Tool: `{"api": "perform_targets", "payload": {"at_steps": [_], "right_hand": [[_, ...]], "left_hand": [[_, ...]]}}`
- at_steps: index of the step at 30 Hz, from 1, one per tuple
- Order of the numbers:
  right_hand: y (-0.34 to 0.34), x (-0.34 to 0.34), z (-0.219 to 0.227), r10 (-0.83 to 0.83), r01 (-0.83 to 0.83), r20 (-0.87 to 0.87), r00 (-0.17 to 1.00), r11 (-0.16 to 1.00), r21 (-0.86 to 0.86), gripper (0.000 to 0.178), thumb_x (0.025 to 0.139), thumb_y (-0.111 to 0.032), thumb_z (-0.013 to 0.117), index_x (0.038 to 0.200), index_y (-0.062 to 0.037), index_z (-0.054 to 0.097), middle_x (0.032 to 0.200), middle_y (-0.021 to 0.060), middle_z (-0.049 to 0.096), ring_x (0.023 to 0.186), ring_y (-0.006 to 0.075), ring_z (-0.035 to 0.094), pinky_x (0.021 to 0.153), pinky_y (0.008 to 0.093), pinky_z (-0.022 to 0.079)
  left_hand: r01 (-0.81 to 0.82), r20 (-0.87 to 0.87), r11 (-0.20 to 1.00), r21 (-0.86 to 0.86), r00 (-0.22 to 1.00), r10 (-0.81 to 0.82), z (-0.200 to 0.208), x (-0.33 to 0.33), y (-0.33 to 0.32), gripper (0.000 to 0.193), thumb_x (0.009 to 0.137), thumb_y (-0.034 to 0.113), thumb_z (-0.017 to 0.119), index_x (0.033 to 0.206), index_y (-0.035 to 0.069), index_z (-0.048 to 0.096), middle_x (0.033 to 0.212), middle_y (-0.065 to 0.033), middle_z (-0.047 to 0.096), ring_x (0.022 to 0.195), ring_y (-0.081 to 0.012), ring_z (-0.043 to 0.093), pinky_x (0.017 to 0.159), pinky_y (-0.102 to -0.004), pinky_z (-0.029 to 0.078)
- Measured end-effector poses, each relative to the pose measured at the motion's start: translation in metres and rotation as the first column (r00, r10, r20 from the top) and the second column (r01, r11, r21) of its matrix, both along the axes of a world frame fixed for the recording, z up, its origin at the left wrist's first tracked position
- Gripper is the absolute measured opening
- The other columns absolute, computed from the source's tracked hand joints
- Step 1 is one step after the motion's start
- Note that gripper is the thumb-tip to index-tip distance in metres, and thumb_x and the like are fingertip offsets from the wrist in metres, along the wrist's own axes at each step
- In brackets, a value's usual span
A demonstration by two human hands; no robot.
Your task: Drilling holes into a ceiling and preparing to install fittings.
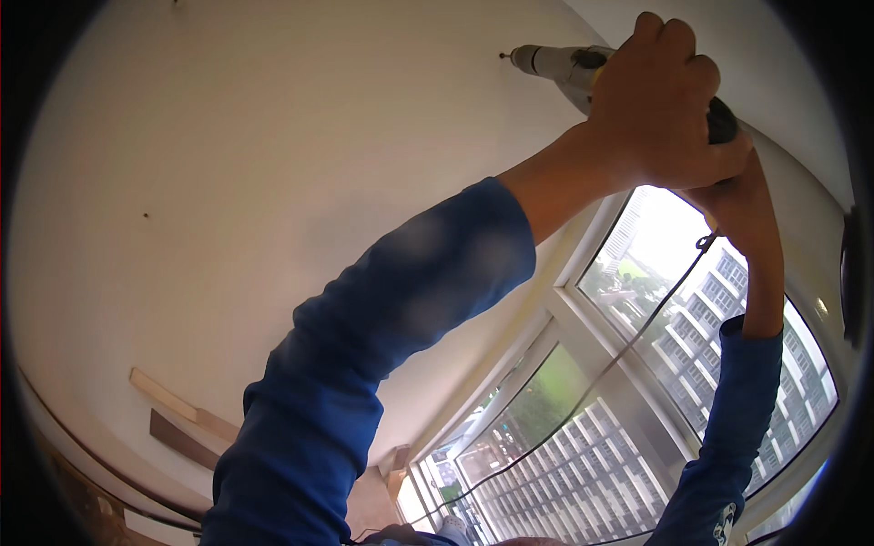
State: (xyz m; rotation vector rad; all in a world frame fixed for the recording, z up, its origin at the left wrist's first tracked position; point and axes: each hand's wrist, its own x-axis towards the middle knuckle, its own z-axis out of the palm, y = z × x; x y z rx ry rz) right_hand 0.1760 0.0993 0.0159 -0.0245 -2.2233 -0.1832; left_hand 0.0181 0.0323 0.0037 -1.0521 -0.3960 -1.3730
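Observation:
A corded power drill (pixel 557 65) is held up high at the upper right, its grey nose pointing left at the pale wall (pixel 300 136). Its short bit meets the wall at a small dark spot; how deep it sits I cannot tell. My left hand (pixel 651 105) is closed over the drill's body, hiding much of it. Behind and below, my right hand (pixel 736 200) grips the rear end, where a black part shows between the hands. The right fingers are mostly hidden. From the drill's bottom a dark cord (pixel 605 369) hangs down to the lower left.
A large window (pixel 696 300) fills the lower right, with tall buildings outside. Two small dark marks (pixel 146 216) dot the wall at the left and top. Wooden strips (pixel 173 396) show at the lower left. A dark rounded object (pixel 852 273) stands at the right edge.

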Motion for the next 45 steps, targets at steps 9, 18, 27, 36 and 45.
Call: {"api": "perform_targets", "payload": {"at_steps": [9,18,27,36,45], "right_hand": [[-0.013,0.001,-0.003,-0.145,0.154,-0.066,0.987,0.975,0.162,0.055,0.076,-0.011,0.084,0.123,0.0005,0.059,0.107,0.0123,0.070,0.091,0.0230,0.069,0.083,0.0360,0.056],[0.019,0.007,0.004,-0.337,0.417,-0.276,0.900,0.851,0.319,0.061,0.077,-0.015,0.086,0.128,-0.0009,0.056,0.112,0.0150,0.069,0.100,0.0289,0.069,0.087,0.0358,0.056],[0.029,0.000,0.022,-0.523,0.555,-0.210,0.826,0.818,0.148,0.067,0.079,-0.015,0.082,0.132,-0.0003,0.045,0.117,0.0187,0.063,0.106,0.0284,0.065,0.092,0.0381,0.051],[0.034,0.023,-0.003,-0.480,0.522,-0.254,0.840,0.842,0.136,0.075,0.076,-0.022,0.088,0.134,-0.0004,0.046,0.113,0.0167,0.067,0.102,0.0294,0.069,0.089,0.0390,0.056],[0.023,0.014,0.001,-0.343,0.403,-0.270,0.900,0.890,0.214,0.061,0.077,-0.022,0.088,0.125,-0.0001,0.057,0.106,0.0146,0.070,0.094,0.0250,0.071,0.083,0.0369,0.056]], "left_hand": [[0.133,-0.167,0.991,0.018,0.978,-0.128,-0.008,0.001,-0.009,0.039,0.080,0.033,0.070,0.079,-0.003,0.056,0.086,-0.0187,0.046,0.084,-0.0308,0.045,0.077,-0.0414,0.043],[-0.270,0.077,0.942,0.199,0.963,0.259,0.059,-0.015,0.093,0.040,0.082,0.035,0.067,0.080,-0.003,0.055,0.087,-0.0181,0.045,0.086,-0.0300,0.043,0.078,-0.0403,0.042],[-0.251,0.133,0.949,0.191,0.964,0.229,0.067,-0.025,0.099,0.041,0.081,0.034,0.069,0.083,-0.005,0.056,0.092,-0.0190,0.046,0.089,-0.0297,0.045,0.078,-0.0390,0.045],[-0.009,-0.317,0.997,-0.071,0.948,-0.014,-0.006,-0.016,-0.015,0.042,0.081,0.032,0.068,0.086,-0.008,0.059,0.093,-0.0206,0.047,0.091,-0.0302,0.045,0.079,-0.0403,0.046],[0.022,-0.239,0.996,-0.087,0.970,-0.043,-0.009,-0.019,-0.023,0.047,0.082,0.036,0.066,0.087,-0.010,0.060,0.094,-0.0202,0.049,0.092,-0.0295,0.045,0.080,-0.0402,0.046]]}}
